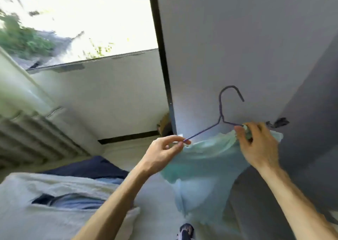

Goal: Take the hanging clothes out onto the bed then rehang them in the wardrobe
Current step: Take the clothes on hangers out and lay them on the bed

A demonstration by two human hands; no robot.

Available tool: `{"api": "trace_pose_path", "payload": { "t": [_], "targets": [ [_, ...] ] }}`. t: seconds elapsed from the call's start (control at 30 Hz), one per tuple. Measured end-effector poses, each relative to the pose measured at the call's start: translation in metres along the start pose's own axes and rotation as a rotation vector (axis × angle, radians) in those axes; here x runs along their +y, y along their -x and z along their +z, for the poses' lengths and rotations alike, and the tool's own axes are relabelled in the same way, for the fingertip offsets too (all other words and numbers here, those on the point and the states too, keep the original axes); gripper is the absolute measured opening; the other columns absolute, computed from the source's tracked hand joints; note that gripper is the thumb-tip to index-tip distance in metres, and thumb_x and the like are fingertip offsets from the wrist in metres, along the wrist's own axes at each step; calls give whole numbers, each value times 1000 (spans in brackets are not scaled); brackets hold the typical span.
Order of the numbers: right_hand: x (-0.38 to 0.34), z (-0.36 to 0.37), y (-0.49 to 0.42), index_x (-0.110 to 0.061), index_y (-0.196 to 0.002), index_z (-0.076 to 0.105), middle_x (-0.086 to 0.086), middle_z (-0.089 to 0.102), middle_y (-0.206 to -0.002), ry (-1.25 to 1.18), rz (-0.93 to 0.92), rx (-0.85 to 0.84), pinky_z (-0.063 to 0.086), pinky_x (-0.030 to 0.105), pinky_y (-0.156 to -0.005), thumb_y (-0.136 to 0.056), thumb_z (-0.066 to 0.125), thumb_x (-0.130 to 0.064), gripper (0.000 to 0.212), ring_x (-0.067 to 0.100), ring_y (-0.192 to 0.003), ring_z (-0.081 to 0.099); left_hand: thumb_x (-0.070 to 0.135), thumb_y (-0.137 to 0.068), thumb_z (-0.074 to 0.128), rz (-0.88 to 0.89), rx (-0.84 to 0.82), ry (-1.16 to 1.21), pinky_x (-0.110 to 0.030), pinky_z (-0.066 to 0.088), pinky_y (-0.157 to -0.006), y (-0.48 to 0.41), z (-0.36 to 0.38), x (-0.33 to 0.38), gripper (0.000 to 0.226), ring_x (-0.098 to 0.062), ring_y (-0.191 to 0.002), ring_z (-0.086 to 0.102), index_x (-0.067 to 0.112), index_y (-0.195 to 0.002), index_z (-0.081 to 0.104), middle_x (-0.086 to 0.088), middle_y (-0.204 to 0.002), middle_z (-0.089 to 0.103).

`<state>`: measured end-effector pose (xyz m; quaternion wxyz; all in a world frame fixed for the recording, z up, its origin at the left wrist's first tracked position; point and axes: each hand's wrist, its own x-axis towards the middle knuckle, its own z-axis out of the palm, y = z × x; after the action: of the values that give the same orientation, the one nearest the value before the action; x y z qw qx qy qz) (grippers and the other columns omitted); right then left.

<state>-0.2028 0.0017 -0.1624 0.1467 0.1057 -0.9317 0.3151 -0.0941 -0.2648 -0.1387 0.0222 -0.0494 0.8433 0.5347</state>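
Pinching hanger (220,108) and green garment (201,166), left fingers (180,144) and right fingers (239,132) hover over bed (124,149); window (82,20) beyond.

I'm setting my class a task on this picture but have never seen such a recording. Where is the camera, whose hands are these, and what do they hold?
There is no machine here. A person wears a wide-angle camera on the head, so the one picture looks forward and down at their own bare hands. The left hand pinches one end of a dark wire hanger. The right hand grips the other end, where a pale green top is bunched. The top hangs above a bed, on which lie a white blanket and dark blue clothes. Behind is a grey panel, probably the wardrobe. A window is at the left.
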Motion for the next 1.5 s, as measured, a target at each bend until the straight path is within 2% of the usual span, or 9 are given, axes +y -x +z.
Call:
{"api": "trace_pose_path", "payload": {
  "t": [0.23,0.4,0.53,0.7,0.87,1.1,1.23,1.37,1.5],
  "targets": [
    [-108,52,40,-17,-92,63,7,56,-87,-218,-340,-102,44,36,-56,-93,40,-60,49,38,-73,61,62,-85,53,-192,387,-87,-24,49,-78,138,-58,-14,38,-2,-85,64,35,-96,76,14,-94,74],
    [-191,70,84,-20,-95,64,0,52,-89,-364,-434,-262,39,32,-63,-90,38,-66,53,31,-70,57,69,-83,53,-301,652,-116,-40,54,-83,237,-84,-19,34,-16,-90,68,44,-94,73,15,-96,73],
    [-257,78,126,-19,-101,63,-4,46,-94,-422,-535,-343,35,33,-67,-94,45,-63,48,23,-72,46,60,-92,57,-334,797,-112,-42,56,-85,312,-100,-21,27,-10,-90,69,39,-98,74,16,-98,73],
    [-339,87,185,-20,-104,62,1,48,-100,-470,-613,-432,35,34,-69,-93,43,-56,43,34,-78,57,62,-93,53,-378,910,-129,-47,55,-85,398,-121,-26,27,-23,-88,69,44,-102,70,7,-98,74],
    [-410,91,266,-28,-104,60,-5,47,-98,-509,-758,-574,36,33,-70,-95,48,-54,29,32,-85,58,57,-95,50,-442,999,-159,-26,52,-83,490,-142,-32,23,-4,-89,64,47,-102,69,15,-100,70],
    [-484,84,389,-37,-105,57,-11,53,-101,-575,-1068,-808,45,36,-73,-88,44,-69,39,25,-93,60,36,-99,59,-553,1226,-59,-38,49,-88,621,-119,-31,14,-21,-94,65,33,-96,72,3,-98,73],
    [-508,77,446,-38,-104,59,-16,57,-105,-593,-1284,-925,48,31,-62,-83,36,-80,52,13,-79,61,41,-95,61,-618,1307,3,-25,46,-76,694,-83,-16,17,-26,-88,61,33,-92,75,-4,-93,71],
    [-527,74,499,-41,-107,57,-16,58,-109,-509,-1451,-1052,51,38,-74,-82,27,-87,60,19,-91,62,31,-91,67,-742,1415,115,-17,39,-68,758,-54,3,13,-7,-75,55,26,-89,79,-6,-82,70],
    [-532,67,549,-42,-113,57,-15,55,-117,-457,-1592,-1203,51,40,-81,-85,31,-80,54,24,-103,62,17,-89,64,-848,1537,209,-5,38,-71,811,-20,23,16,5,-77,63,12,-93,79,16,-77,73]
  ]
}}
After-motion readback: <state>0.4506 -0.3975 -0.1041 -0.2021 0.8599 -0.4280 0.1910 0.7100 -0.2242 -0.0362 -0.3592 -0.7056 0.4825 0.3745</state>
